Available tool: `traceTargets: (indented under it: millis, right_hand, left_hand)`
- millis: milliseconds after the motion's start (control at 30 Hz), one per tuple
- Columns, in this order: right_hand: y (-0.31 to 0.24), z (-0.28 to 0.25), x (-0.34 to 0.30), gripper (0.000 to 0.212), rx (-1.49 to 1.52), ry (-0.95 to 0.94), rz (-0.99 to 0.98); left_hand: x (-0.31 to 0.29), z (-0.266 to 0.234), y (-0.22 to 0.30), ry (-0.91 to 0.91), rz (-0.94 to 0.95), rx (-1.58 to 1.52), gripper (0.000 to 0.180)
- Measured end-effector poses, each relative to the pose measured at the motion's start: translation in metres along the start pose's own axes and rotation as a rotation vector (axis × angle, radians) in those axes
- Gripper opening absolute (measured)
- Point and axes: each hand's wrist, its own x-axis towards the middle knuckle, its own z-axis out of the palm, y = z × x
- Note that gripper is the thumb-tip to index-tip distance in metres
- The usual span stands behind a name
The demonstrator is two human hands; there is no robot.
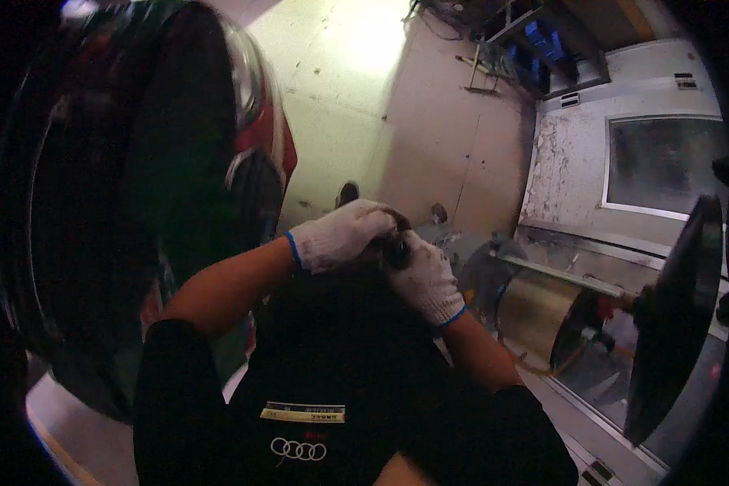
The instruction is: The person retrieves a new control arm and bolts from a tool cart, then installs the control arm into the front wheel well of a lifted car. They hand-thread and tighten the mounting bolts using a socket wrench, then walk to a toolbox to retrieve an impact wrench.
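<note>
A: 2 gloved hands meet at centre: the left hand (340, 235) has its fingers curled tight over a small dark part (397, 247), and the right hand (425, 279) pinches the same piece from below.

B: Where does that part sit?

A: Right between the gloves, above the dark garment (340, 364). By my judgement the work is mid-way; the piece is gripped, not set down anywhere.

B: Any containers?

A: Only a big shiny drum (97, 202) on the left; its contents can't be made out. A metal roller (543, 304) and dark disc (672, 316) stand right.
</note>
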Motion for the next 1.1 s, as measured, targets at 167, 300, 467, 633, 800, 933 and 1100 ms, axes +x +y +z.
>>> traceTargets:
  millis: [167,300,467,633,800,933,1100]
  right_hand:
    - [0.006,-0.054,0.171,0.043,0.0,-0.048,0.192]
    - [-0.008,-0.129,0.299,0.047,0.06,-0.12,0.24]
    - [-0.044,-0.208,0.44,0.054,0.026,-0.179,0.089]
    - [-0.065,-0.265,0.627,0.067,0.058,-0.274,0.112]
    - [-0.082,-0.314,0.789,0.055,-0.1,-0.065,0.124]
    - [-0.089,-0.366,0.897,0.055,-0.211,0.048,0.157]
    - [-0.086,-0.418,1.088,0.054,-0.228,0.2,0.105]
  left_hand:
    - [0.146,-0.095,-0.001,0.272,-0.373,0.129,0.043]
    - [0.244,-0.173,0.026,0.44,-0.542,0.25,0.054]
    - [0.346,-0.281,0.057,0.671,-0.41,0.121,0.042]
    - [0.467,-0.434,0.062,0.662,-0.389,0.502,0.039]
    - [0.604,-0.584,0.084,0.47,-0.598,0.724,0.046]
    - [0.729,-0.674,0.114,0.25,-0.565,0.887,0.042]
    - [0.896,-0.806,0.102,0.206,-0.506,1.021,0.032]
